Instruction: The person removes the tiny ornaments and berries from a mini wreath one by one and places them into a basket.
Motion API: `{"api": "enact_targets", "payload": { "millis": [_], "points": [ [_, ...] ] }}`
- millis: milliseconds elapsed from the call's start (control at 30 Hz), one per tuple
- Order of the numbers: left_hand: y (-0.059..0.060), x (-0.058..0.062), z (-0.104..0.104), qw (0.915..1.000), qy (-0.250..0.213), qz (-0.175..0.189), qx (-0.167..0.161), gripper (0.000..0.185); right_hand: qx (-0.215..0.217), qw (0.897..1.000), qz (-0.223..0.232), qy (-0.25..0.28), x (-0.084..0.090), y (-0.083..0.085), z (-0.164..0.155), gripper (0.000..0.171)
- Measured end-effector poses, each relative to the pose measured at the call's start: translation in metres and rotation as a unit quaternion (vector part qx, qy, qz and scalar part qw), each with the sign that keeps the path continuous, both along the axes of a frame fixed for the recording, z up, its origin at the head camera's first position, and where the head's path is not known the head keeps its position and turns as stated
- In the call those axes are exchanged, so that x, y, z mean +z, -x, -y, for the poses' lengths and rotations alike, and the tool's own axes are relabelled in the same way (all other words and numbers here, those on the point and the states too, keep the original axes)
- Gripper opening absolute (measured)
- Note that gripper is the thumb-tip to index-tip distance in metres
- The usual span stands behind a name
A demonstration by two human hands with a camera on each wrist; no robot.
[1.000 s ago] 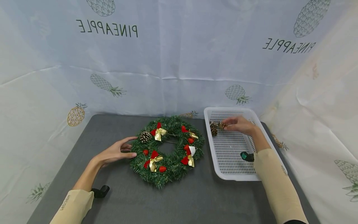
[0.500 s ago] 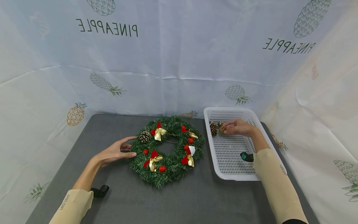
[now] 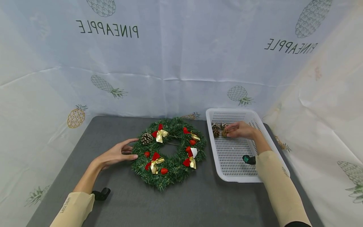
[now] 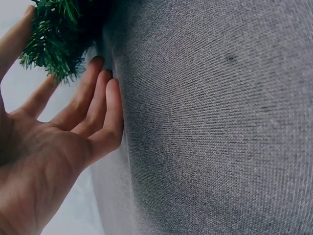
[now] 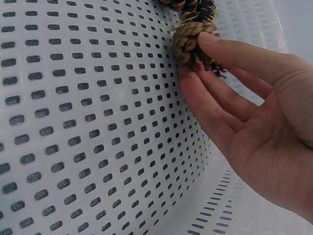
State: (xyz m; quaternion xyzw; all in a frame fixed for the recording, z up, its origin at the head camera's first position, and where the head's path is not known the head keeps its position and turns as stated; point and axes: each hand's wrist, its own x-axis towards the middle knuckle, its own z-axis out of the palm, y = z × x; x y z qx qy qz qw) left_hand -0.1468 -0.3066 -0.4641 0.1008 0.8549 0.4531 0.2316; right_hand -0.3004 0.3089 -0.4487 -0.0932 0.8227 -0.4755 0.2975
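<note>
A green wreath (image 3: 178, 179) lies on the dark grey table, dressed with red and gold bows (image 3: 161, 135), red berry-like balls (image 3: 164, 171) and one large pine cone (image 3: 146, 138). My left hand (image 3: 117, 154) touches the wreath's left edge, thumb and index fingertips against the greenery. In the left wrist view its other fingers are relaxed, low by the table. Inside the white basket (image 3: 235, 171), my right hand (image 3: 241, 130) pinches a light brown pine cone (image 5: 188, 44) between thumb and fingers, close over the basket's floor.
Several darker pine cones (image 3: 216, 133) sit in the basket's back left corner, beside the held one. A black wrist camera (image 3: 249, 159) on the right arm hangs over the basket; another black one (image 3: 101, 194) sits at the left wrist. A pineapple-print curtain (image 3: 175, 56) stands behind the table.
My right hand has shifted slightly nearer within the basket, from the back cones to the light brown one it pinches now. The left hand and the wreath stay put.
</note>
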Motion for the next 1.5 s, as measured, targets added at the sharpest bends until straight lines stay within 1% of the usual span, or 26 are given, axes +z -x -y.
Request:
{"api": "enact_targets", "payload": {
  "millis": [167, 367, 533, 767, 933, 1167, 1367, 1500],
  "points": [
    [0.000, 0.000, 0.001, 1.0000, -0.002, 0.000, -0.001, 0.086, 0.005, 0.999, -0.029, -0.015, -0.001, -0.002, -0.002, 0.051],
    [0.000, -0.001, 0.000, 1.0000, -0.004, 0.001, -0.001, 0.086, -0.003, 0.999, -0.036, -0.029, 0.001, -0.005, -0.003, 0.049],
    [-0.002, 0.000, 0.000, 0.9999, -0.009, 0.005, 0.003, 0.087, 0.007, 0.997, -0.057, -0.047, 0.007, -0.007, 0.001, 0.049],
    [-0.002, 0.001, 0.001, 0.9999, -0.010, 0.001, 0.001, 0.087, -0.019, 0.993, -0.099, -0.067, 0.018, -0.005, 0.008, 0.048],
    [-0.001, 0.000, 0.000, 0.9999, -0.010, 0.004, 0.001, 0.086, -0.019, 0.991, -0.123, -0.057, 0.030, -0.003, 0.015, 0.047],
    [-0.002, -0.001, 0.000, 0.9999, -0.011, 0.005, 0.002, 0.086, -0.020, 0.989, -0.142, -0.020, 0.047, -0.001, 0.028, 0.048],
    [-0.003, -0.001, 0.001, 0.9999, -0.013, 0.004, 0.003, 0.086, -0.002, 0.986, -0.166, -0.006, 0.057, 0.002, 0.038, 0.048],
    [-0.003, 0.000, 0.001, 0.9999, -0.015, 0.003, 0.002, 0.086, 0.004, 0.985, -0.170, -0.003, 0.062, 0.003, 0.044, 0.047]
  ]
}}
